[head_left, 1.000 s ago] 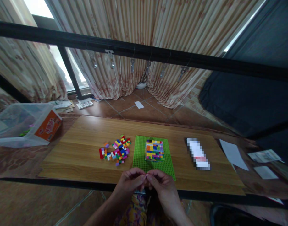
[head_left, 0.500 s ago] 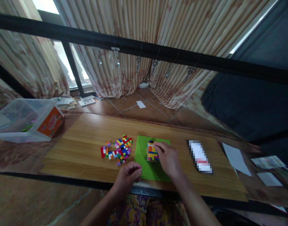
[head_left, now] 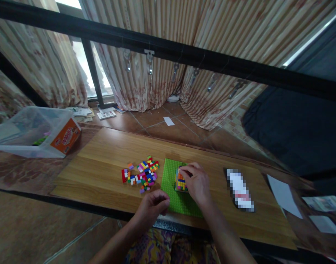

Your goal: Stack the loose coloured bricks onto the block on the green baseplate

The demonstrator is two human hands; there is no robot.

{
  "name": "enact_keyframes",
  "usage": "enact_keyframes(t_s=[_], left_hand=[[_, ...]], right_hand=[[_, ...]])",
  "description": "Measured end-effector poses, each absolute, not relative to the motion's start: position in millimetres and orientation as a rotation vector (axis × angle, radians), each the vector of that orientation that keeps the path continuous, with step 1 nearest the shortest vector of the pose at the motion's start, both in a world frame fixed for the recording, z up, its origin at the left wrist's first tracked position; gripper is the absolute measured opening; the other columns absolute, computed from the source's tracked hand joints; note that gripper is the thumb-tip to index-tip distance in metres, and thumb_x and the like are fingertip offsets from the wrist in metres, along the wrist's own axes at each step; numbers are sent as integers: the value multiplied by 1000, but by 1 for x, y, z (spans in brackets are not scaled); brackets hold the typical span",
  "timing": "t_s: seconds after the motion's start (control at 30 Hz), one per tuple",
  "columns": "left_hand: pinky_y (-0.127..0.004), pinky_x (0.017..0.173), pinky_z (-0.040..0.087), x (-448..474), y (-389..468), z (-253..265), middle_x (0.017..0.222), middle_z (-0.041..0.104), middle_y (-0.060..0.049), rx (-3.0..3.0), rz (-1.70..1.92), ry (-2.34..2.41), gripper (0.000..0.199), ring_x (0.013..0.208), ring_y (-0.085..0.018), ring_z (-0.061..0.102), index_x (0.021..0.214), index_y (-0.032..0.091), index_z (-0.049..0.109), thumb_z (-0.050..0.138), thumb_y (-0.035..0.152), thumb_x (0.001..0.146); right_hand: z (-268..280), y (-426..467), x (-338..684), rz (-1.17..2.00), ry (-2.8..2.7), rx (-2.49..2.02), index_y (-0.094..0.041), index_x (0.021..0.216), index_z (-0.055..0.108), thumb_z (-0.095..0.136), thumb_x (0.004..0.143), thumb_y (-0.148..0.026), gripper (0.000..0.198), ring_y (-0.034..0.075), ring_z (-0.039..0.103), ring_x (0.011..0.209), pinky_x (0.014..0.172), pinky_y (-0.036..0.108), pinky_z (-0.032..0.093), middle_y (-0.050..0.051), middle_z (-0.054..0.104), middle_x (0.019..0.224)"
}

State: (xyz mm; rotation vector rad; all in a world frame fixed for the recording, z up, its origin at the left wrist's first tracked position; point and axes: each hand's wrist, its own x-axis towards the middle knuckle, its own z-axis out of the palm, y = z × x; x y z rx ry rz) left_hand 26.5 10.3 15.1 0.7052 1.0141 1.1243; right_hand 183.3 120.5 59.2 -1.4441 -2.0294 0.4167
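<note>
A green studded baseplate [head_left: 170, 183] lies on the wooden board, and a block built of multicoloured toy bricks [head_left: 181, 184] stands on it. My right hand [head_left: 197, 183] reaches over the build from the right. Its thumb and fingertips pinch together at the top of the block, covering part of it; whatever is between them is too small to make out. My left hand [head_left: 154, 205] rests at the plate's near left corner, fingers curled in against the thumb, with nothing visible in it. Loose coloured bricks [head_left: 147, 178] are heaped left of the plate.
A phone [head_left: 241, 190] with a blurred screen lies right of the plate on the wooden board [head_left: 96, 161]. At the far left is a clear plastic bin [head_left: 27, 146] with an orange label. Papers [head_left: 285, 196] lie at the right. A dark metal bar [head_left: 168, 47] crosses above.
The view has shifted a little, so the scene sits slightly further right. My right fingertips remain at the top of the brick build, and my left hand stays curled near the plate's corner.
</note>
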Motion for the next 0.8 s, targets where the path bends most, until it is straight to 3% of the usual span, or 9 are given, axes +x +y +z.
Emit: enact_keyframes(t_s=[0.3,0.67,0.8], left_hand=[[-20,49,36,26,11,11,53,52,5,686,1129,971,25,47,-7,45,74,15,59,74,35,70],[-20,49,35,26,11,14,53,52,5,702,1118,990,24,48,-7,45,74,15,59,73,33,71],[-20,48,36,24,13,17,52,53,5,718,1095,1020,24,47,-8,45,74,15,59,73,34,70]], right_hand=[[59,127,184,389,-2039,-1406,-24,74,72,59,83,-32,17,18,58,83,77,32,43,2,63,85],[45,110,185,80,-2187,-1291,-23,96,71,45,94,-27,27,21,56,90,80,34,46,7,62,95],[46,106,181,72,-2192,-1293,-23,96,70,43,94,-23,27,21,57,91,83,33,46,7,62,95]])
